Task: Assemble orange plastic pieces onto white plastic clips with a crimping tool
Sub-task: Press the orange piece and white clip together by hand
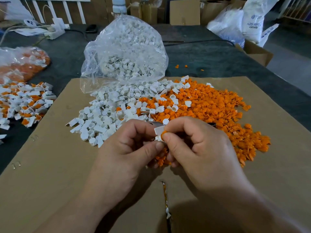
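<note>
Brown cardboard (50,165) covers the dark table (210,54), carrying a heap of white clips (104,115) beside a heap of orange pieces (218,111). Above its near edge, both hands' fingers (151,148) are curled. The left hand (124,148) pinches a white clip (159,131), and the right hand (198,145) pinches an orange piece (163,132) against it. Grey metal (154,123) peeks out behind the knuckles, mostly hidden. The clip shows a flat white tab.

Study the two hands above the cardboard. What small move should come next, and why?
Probably press the orange piece fully into the white clip. The left hand pinches the clip, the right hand pinches the orange piece against it, and the orange stands proud of the white, so it looks not yet seated.
</note>
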Tool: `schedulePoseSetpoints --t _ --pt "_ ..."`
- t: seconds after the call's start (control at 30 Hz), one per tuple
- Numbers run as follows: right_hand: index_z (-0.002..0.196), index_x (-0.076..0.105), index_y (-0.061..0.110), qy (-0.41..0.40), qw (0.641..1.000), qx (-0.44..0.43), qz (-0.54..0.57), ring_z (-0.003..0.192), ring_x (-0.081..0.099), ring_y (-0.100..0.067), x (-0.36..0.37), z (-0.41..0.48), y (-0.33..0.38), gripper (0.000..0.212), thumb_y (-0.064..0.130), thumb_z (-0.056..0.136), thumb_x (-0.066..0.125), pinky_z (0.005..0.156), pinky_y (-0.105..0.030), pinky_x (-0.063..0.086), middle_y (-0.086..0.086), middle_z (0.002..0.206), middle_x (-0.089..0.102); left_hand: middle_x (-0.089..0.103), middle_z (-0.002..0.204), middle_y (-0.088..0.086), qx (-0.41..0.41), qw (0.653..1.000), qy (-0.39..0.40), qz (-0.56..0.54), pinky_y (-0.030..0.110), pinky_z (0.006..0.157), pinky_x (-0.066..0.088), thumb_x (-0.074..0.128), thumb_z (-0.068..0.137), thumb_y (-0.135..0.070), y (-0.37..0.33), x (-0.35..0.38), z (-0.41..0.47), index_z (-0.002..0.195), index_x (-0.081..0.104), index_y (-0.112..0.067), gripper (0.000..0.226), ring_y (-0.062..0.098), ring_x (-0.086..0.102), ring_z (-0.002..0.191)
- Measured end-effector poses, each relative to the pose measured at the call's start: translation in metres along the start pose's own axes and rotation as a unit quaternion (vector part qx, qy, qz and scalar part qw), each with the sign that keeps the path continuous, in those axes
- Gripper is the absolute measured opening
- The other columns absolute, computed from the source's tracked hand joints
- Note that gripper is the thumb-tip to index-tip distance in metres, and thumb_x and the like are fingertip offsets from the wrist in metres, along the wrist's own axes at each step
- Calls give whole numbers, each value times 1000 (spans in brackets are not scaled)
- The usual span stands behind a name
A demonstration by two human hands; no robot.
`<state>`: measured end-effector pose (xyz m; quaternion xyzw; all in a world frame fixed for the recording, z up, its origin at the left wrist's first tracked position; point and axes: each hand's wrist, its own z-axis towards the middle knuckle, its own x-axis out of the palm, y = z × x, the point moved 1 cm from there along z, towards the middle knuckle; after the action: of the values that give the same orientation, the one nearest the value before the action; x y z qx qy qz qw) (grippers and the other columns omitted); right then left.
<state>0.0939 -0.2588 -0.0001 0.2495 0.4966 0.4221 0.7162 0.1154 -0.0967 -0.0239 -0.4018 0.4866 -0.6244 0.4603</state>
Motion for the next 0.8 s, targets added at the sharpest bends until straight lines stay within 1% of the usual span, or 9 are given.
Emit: schedulePoseSetpoints --t 0.17,0.27,0.33,0.43,0.53,0.6,0.67,0.73,0.8 --pt "94 61 34 6 998 -22 -51 80 62 -5 3 -1 1 10 37 92 52 61 -26 54 16 84 59 73 76 9 -2 1000 -20 1 23 60 55 73 75 -17 -2 3 -2 86 72 -22 12 18 69 65" --pt "96 59 33 4 990 -62 -128 85 59 -3 6 -1 5 15 39 94 46 64 -24 51 16 92 58 71 74 6 -11 999 -31 30 25 62 56 79 77 -22 0 2 -3 87 71 -26 13 19 67 66" --pt "97 58 30 0 984 -83 -154 83 58 -5 6 -2 7 17 38 95 44 62 -24 51 14 94 58 67 72 10 -16 999 -34 30 26 60 55 83 78 -22 1 0 -3 87 71 -25 16 20 62 64" --pt "100 59 26 6 979 -99 -178 79 58 -7 6 -2 8 20 35 97 42 58 -24 51 11 96 57 65 73 18 -61 996 -18 -59 33 59 56 78 74 -18 3 0 -2 89 72 -16 16 25 61 62" --pt "101 59 29 27 976 -97 -191 79 58 -7 7 -1 7 22 36 97 39 57 -22 51 12 97 55 66 77 22 -110 985 8 -130 45 65 57 78 74 -30 7 -2 -1 93 70 -9 30 30 62 63" --pt "98 57 34 28 982 -81 -168 82 58 -5 7 -2 5 16 37 95 42 63 -22 50 16 95 54 66 79 22 -118 985 9 -122 49 71 55 79 75 -35 9 -4 0 93 70 -10 32 30 62 65" --pt "93 58 34 18 989 -64 -129 87 57 2 7 -2 1 6 33 93 52 71 -19 48 16 93 54 66 79 23 -125 984 12 -126 48 73 53 81 75 -35 9 -4 1 93 71 -11 31 29 63 65" --pt "90 59 31 3 991 -65 -115 87 56 6 6 -1 -1 5 27 89 61 71 -14 46 17 93 55 67 77 21 -130 982 20 -139 41 65 57 84 74 -29 8 -5 2 90 72 -12 26 27 64 62" --pt "89 58 30 2 993 -60 -103 88 56 4 6 1 -1 8 27 88 64 70 -12 45 16 94 54 66 74 21 -141 974 23 -173 34 58 57 81 72 -28 6 -4 3 86 73 -12 22 25 64 59"
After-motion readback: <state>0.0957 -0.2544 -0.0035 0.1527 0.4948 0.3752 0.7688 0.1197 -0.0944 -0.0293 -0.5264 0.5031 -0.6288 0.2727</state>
